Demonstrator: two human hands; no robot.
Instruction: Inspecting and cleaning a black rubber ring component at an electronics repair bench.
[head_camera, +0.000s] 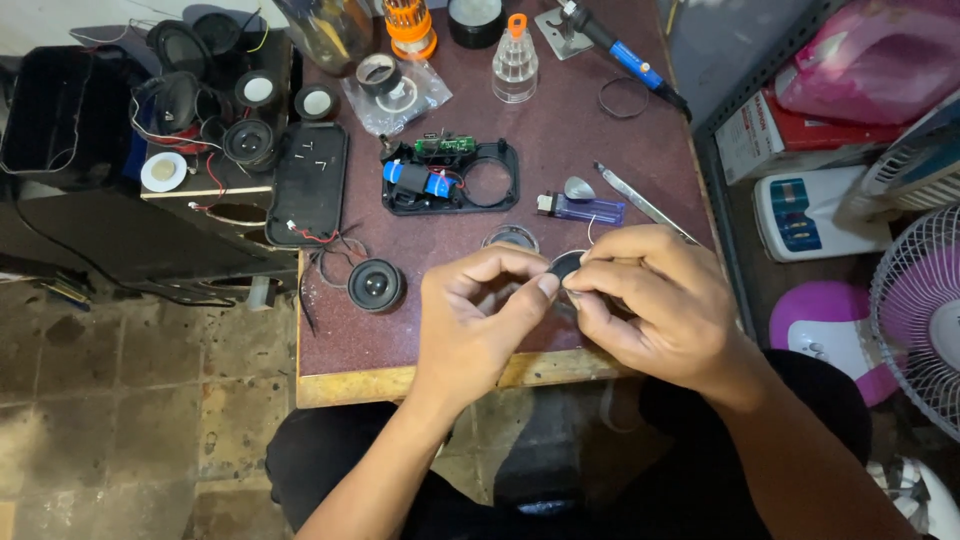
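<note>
At table's front edge, both hands pinch a small black round part: left hand thumb & forefinger steady it, right hand fingers curl round its rim.

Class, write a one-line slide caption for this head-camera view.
Both hands, left and right, pinch a small round black speaker part above a maroon worktable.

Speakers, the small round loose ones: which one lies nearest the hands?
The black round speaker alone on the maroon tabletop, just beside the left hand; the others cluster far off at the upper left.
</note>
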